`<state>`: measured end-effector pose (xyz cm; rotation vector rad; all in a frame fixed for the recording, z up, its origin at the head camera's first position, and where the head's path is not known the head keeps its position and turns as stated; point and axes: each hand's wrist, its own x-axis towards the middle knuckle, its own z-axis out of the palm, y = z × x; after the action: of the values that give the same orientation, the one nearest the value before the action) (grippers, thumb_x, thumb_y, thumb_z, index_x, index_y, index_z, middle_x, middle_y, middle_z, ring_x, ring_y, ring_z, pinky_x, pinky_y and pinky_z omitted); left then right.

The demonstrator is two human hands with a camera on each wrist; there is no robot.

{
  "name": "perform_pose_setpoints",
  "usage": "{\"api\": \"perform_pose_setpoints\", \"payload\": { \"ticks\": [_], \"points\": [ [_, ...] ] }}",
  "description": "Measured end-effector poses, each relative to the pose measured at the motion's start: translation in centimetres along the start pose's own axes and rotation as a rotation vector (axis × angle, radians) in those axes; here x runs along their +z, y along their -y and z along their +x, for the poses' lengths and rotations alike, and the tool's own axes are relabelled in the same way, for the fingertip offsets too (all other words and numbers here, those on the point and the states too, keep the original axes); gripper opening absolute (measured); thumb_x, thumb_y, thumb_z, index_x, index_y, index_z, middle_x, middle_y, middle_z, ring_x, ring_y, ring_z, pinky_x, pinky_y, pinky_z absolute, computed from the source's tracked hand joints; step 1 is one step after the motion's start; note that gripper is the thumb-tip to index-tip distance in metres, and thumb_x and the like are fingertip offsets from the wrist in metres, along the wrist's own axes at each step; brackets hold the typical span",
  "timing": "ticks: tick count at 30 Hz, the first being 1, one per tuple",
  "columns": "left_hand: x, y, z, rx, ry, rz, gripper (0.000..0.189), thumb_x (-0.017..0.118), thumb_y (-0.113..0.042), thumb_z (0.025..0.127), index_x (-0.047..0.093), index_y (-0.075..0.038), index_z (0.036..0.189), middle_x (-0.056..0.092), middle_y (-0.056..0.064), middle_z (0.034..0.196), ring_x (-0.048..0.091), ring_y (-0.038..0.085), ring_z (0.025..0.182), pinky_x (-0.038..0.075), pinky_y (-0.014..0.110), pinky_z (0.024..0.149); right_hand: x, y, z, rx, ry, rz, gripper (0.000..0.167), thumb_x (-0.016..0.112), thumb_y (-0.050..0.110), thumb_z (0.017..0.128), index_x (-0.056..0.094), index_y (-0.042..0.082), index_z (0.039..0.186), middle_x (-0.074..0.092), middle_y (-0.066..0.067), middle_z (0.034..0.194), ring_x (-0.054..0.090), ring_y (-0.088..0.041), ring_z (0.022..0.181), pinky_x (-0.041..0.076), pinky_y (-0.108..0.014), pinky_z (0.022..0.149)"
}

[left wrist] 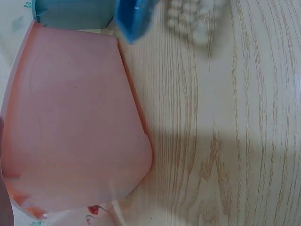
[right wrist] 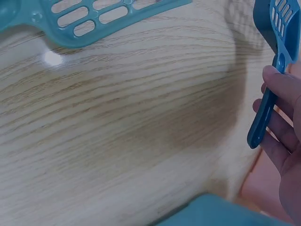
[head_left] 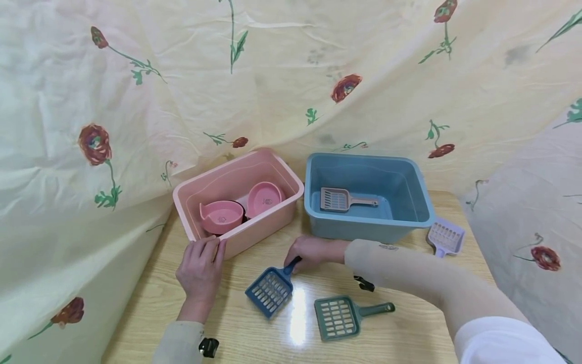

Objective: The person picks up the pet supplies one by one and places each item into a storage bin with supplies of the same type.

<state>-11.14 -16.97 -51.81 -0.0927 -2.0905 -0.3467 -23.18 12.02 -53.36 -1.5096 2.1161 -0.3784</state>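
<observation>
My right hand (head_left: 311,253) holds a dark blue slotted litter scoop (head_left: 285,275) by its handle, above the table in front of the bins. In the right wrist view, thumb and fingers close round the handle (right wrist: 265,113). At the near left corner of a pink bin (head_left: 263,235), my left hand (head_left: 200,268) grips the rim with its fingers over the edge. Two round pink dishes (head_left: 222,216) lie inside that bin, one with a raised lip. A green slotted scoop (head_left: 354,316) rests on the table, nearer than the right hand.
Right of the pink bin stands a blue bin (head_left: 364,230) with a grey-brown scoop (head_left: 345,199) inside. A lilac scoop (head_left: 447,236) lies on the table at its right side. Behind the wooden table (head_left: 254,344) hangs a flowered cloth (head_left: 273,91).
</observation>
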Motion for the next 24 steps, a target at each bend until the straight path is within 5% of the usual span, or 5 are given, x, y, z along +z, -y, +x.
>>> {"api": "perform_pose_setpoints", "payload": {
  "ticks": [12, 19, 24],
  "points": [
    [0.1, -0.1, 0.0, -0.001, -0.008, -0.005, 0.018, 0.082, -0.025, 0.094, 0.081, -0.007, 0.094, 0.078, 0.008, 0.091, 0.07, 0.031, 0.076, 0.061, 0.046, 0.058, -2.4, 2.0, -3.7, 0.046, -0.027, 0.07, 0.025, 0.078, 0.015, 0.099, 0.08, 0.015, 0.124, 0.081, 0.006, 0.113, 0.073, 0.002, 0.098, 0.057, -0.016, 0.086],
    [0.1, 0.0, 0.0, 0.004, -0.013, -0.009, 0.019, 0.082, -0.027, 0.093, 0.08, -0.008, 0.092, 0.077, 0.008, 0.09, 0.07, 0.031, 0.076, 0.061, 0.046, 0.056, -3.7, 3.1, -6.1, 0.013, -0.159, 0.141, 0.026, 0.08, 0.013, 0.097, 0.081, 0.013, 0.123, 0.081, 0.005, 0.111, 0.072, 0.003, 0.092, 0.059, -0.018, 0.082],
    [0.0, 0.1, 0.0, 0.002, -0.007, -0.008, 0.018, 0.082, -0.026, 0.093, 0.08, -0.007, 0.092, 0.077, 0.009, 0.089, 0.07, 0.032, 0.075, 0.061, 0.047, 0.054, -4.9, 4.2, -8.0, 0.083, -0.265, 0.317, 0.028, 0.081, 0.013, 0.096, 0.081, 0.011, 0.124, 0.082, 0.003, 0.107, 0.07, 0.0, 0.082, 0.061, -0.023, 0.077]
  ]
}}
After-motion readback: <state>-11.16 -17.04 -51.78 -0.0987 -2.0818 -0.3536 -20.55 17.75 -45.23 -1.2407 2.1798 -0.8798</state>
